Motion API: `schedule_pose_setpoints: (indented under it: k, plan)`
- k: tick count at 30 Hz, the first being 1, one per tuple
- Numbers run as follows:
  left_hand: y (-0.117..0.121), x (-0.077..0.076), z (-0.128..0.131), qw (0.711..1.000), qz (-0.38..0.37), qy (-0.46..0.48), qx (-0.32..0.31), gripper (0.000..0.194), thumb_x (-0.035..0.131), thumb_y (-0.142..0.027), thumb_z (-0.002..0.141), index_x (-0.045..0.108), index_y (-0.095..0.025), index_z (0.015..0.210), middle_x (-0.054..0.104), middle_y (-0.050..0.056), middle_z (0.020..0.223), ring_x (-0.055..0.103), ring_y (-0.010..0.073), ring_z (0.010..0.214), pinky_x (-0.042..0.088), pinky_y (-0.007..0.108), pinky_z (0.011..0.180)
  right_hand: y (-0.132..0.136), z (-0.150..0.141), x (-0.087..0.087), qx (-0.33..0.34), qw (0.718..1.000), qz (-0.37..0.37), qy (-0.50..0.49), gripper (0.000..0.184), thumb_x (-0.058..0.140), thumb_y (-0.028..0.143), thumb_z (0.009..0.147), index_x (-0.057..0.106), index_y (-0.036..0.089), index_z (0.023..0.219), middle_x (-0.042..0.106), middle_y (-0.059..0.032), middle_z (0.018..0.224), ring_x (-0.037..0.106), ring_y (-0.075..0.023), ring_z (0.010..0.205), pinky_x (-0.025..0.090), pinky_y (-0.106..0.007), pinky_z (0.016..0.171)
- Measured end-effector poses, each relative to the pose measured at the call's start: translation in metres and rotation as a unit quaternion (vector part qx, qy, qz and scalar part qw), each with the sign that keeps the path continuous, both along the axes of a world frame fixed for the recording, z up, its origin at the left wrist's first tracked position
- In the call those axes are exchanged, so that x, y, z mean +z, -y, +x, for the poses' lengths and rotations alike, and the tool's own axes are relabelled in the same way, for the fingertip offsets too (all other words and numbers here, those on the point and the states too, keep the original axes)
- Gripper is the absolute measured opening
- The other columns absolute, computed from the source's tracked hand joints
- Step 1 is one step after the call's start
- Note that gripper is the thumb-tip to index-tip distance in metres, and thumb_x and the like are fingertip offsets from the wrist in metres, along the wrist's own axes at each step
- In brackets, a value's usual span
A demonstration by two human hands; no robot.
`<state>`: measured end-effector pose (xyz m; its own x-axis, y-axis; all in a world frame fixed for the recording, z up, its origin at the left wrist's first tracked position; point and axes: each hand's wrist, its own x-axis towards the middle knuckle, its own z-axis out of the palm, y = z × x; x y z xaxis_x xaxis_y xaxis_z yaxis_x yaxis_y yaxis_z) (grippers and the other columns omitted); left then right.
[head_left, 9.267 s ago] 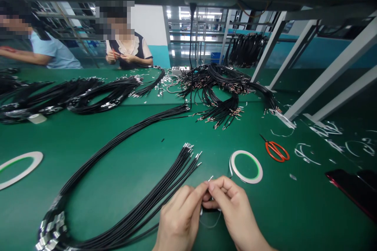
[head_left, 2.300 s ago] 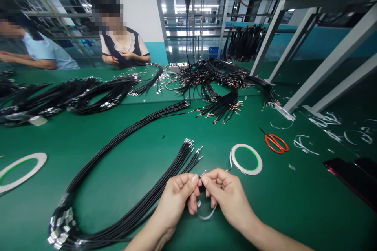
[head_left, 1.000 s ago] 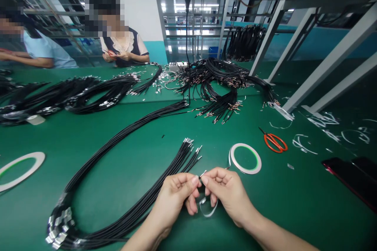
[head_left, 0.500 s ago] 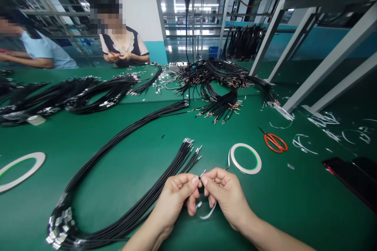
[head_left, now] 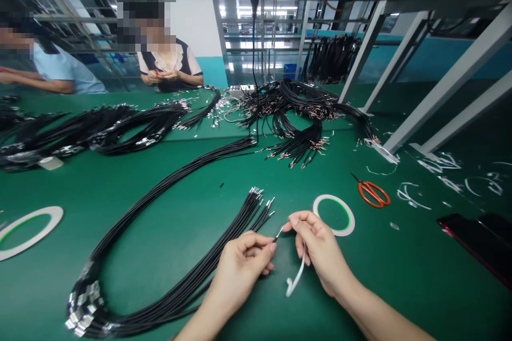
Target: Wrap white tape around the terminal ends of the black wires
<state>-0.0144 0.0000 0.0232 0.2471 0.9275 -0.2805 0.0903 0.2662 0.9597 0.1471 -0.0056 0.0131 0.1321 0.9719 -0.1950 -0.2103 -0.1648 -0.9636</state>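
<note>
2 digits of the left hand point(head_left: 246, 266), at the lower center of the frame, are pinching 1 black cable point(head_left: 274, 240) just behind its silver tip point(head_left: 279, 233), which is pointing toward the upper right. Beside that tip, the right hand point(head_left: 322, 256) is forming a narrow pinch; whether it is touching the metal, I cannot tell. Its lower fingers are holding 1 white strip point(head_left: 297, 277), whose curled end is hanging toward the bottom of the frame. If that end is swinging, it could be catching on the cable or itself; a loose left pinch could be letting the cable roll or slip. At center right, a tape roll point(head_left: 352, 219) is lying just behind the right hand, so bumping knuckles could be shoving it toward the orange scissors point(head_left: 373, 192). Left of center, a cable bundle point(head_left: 208, 266) is curving near the left hand; a careless sweep could be scattering its ends.
</note>
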Motion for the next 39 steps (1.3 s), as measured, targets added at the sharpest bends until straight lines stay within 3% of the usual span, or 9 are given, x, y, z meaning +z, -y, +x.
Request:
schedule_pose_setpoints:
  k: [7, 14, 16, 21, 26, 31, 34, 37, 39]
  plan:
    - [0.006, -0.007, -0.002, 0.973, 0.192, -0.126, 0.026, 0.013, 0.065, -0.028, 0.079, 0.073, -0.018, 0.079, 0.056, 0.001, 0.068, 0.054, 0.0114, 0.056, 0.040, 0.020, 0.049, 0.007, -0.005, 0.002, 0.025, 0.999, 0.010, -0.017, 0.024, 0.059, 0.040, 0.086, 0.053, 0.018, 0.092, 0.067, -0.0018, 0.079, 0.039, -0.0024, 0.035, 0.024, -0.015, 0.032]
    - [0.010, -0.004, 0.002, 0.951, 0.262, -0.160, 0.032, 0.011, 0.065, -0.025, 0.078, 0.074, -0.019, 0.073, 0.055, 0.001, 0.063, 0.053, 0.0124, 0.057, 0.040, 0.021, 0.052, 0.011, -0.018, -0.004, 0.002, 0.999, 0.018, -0.043, 0.030, 0.072, 0.035, 0.076, 0.052, 0.019, 0.093, 0.056, 0.0050, 0.066, 0.043, -0.0062, 0.045, 0.031, -0.015, 0.038]
    - [0.010, -0.004, 0.004, 0.966, 0.216, -0.135, 0.037, 0.013, 0.066, -0.028, 0.077, 0.074, -0.018, 0.075, 0.057, 0.002, 0.062, 0.054, 0.0118, 0.054, 0.041, 0.021, 0.049, 0.010, -0.018, -0.004, -0.006, 0.998, 0.031, -0.050, 0.032, 0.073, 0.033, 0.075, 0.051, 0.020, 0.094, 0.057, 0.0045, 0.067, 0.045, -0.0076, 0.049, 0.032, -0.016, 0.040]
    - [0.005, 0.001, 0.005, 0.998, -0.030, -0.014, 0.046, 0.028, 0.072, -0.038, 0.070, 0.070, -0.011, 0.077, 0.061, 0.001, 0.047, 0.047, 0.0068, 0.035, 0.035, 0.017, 0.037, 0.011, -0.014, -0.006, 0.023, 0.996, 0.071, -0.037, 0.032, 0.068, 0.026, 0.080, 0.049, 0.021, 0.105, 0.064, 0.0004, 0.076, 0.048, -0.0088, 0.054, 0.034, -0.019, 0.046]
    - [0.003, 0.008, 0.003, 0.997, -0.056, 0.012, 0.058, 0.034, 0.076, -0.040, 0.064, 0.069, -0.010, 0.077, 0.063, 0.001, 0.045, 0.047, 0.0053, 0.033, 0.034, 0.015, 0.036, 0.012, -0.010, -0.006, 0.035, 0.996, 0.076, -0.017, 0.039, 0.070, 0.026, 0.079, 0.045, 0.022, 0.109, 0.065, 0.0002, 0.082, 0.038, -0.0062, 0.047, 0.031, -0.019, 0.044]
    - [0.003, 0.003, 0.004, 0.999, -0.037, 0.006, 0.034, 0.031, 0.074, -0.040, 0.067, 0.067, -0.011, 0.075, 0.060, -0.001, 0.044, 0.046, 0.0065, 0.034, 0.034, 0.016, 0.037, 0.010, -0.009, 0.000, 0.038, 0.996, 0.083, -0.006, 0.040, 0.069, 0.030, 0.079, 0.045, 0.021, 0.109, 0.066, -0.0010, 0.082, 0.040, -0.0063, 0.045, 0.032, -0.019, 0.042]
    - [0.006, 0.001, 0.005, 1.000, -0.003, -0.013, -0.009, 0.026, 0.069, -0.039, 0.072, 0.068, -0.013, 0.078, 0.060, -0.001, 0.051, 0.051, 0.0093, 0.042, 0.040, 0.020, 0.044, 0.006, -0.003, 0.003, 0.001, 0.995, 0.101, -0.003, 0.031, 0.059, 0.036, 0.086, 0.047, 0.020, 0.110, 0.066, -0.0026, 0.084, 0.039, -0.0062, 0.042, 0.031, -0.020, 0.040]
    - [0.017, 0.007, 0.006, 0.981, 0.097, -0.077, -0.148, 0.014, 0.069, -0.029, 0.071, 0.074, -0.017, 0.077, 0.067, 0.004, 0.074, 0.060, 0.0149, 0.065, 0.046, 0.025, 0.062, 0.001, 0.003, 0.004, -0.036, 0.993, 0.109, -0.006, 0.025, 0.049, 0.038, 0.091, 0.051, 0.019, 0.107, 0.067, -0.0034, 0.085, 0.038, -0.0060, 0.039, 0.029, -0.020, 0.039]
    - [0.025, 0.013, 0.006, 0.952, 0.154, -0.119, -0.235, 0.022, 0.076, -0.025, 0.063, 0.076, -0.022, 0.084, 0.067, 0.004, 0.088, 0.061, 0.0194, 0.082, 0.045, 0.027, 0.074, -0.001, 0.004, 0.002, -0.017, 0.994, 0.110, -0.011, 0.024, 0.051, 0.037, 0.089, 0.053, 0.019, 0.105, 0.067, -0.0021, 0.082, 0.038, -0.0056, 0.038, 0.028, -0.019, 0.039]
